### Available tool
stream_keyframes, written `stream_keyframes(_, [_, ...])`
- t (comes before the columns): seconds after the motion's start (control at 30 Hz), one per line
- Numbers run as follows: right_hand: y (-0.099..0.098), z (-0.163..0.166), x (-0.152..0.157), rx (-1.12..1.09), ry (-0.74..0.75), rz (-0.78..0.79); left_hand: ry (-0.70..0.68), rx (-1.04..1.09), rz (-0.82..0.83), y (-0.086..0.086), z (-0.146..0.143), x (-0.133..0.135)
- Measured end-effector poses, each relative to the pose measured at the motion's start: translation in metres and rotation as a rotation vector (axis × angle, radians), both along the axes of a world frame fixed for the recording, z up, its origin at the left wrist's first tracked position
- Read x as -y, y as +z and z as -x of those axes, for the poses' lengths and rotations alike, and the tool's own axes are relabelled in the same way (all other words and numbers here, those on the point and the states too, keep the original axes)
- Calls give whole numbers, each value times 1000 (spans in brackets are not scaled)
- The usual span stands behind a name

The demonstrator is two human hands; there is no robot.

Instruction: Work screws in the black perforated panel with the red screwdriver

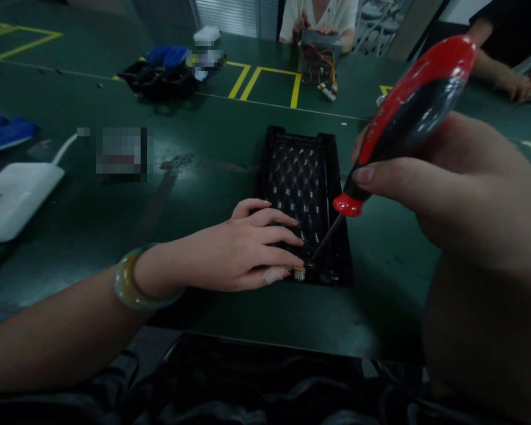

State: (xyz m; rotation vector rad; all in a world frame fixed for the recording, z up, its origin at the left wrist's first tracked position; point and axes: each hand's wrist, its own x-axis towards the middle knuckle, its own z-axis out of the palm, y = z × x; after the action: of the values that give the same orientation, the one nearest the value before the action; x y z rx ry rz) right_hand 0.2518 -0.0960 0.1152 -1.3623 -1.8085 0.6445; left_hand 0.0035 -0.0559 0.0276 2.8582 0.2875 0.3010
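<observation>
A black plastic housing [301,200] with a diamond-patterned inner face and ribbed walls lies flat on the dark green bench [203,313]. My left hand [256,248] rests across its lower part, with the thumb and fingertips around a small pale connector [299,273] at its near edge. My right hand [442,177] is raised at the right, gripping a red and black screwdriver [407,106]. The thin metal shaft [327,236] slants down, and its tip sits close to the connector. Whether the tip touches anything is hidden in shadow.
A person across the bench holds a grey box with orange wires [321,56]. A black tray [159,79] holds blue gloves. A white pad with a cable [13,200] lies at left, beside a blurred object [121,153]. Another person's hands [517,85] rest at upper right. Yellow tape marks the bench.
</observation>
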Motion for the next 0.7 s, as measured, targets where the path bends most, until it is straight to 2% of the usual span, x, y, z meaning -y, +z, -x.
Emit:
stream_keyframes(0.3, [-2, -3, -12, -89, 8, 60, 7, 13, 2, 0, 0, 0])
stream_keyframes(0.57, [-19, -15, -26, -97, -90, 83, 11, 6, 14, 0, 0, -1])
stream_keyframes(0.7, [-24, -18, -28, -107, -90, 72, 12, 4, 12, 0, 0, -2])
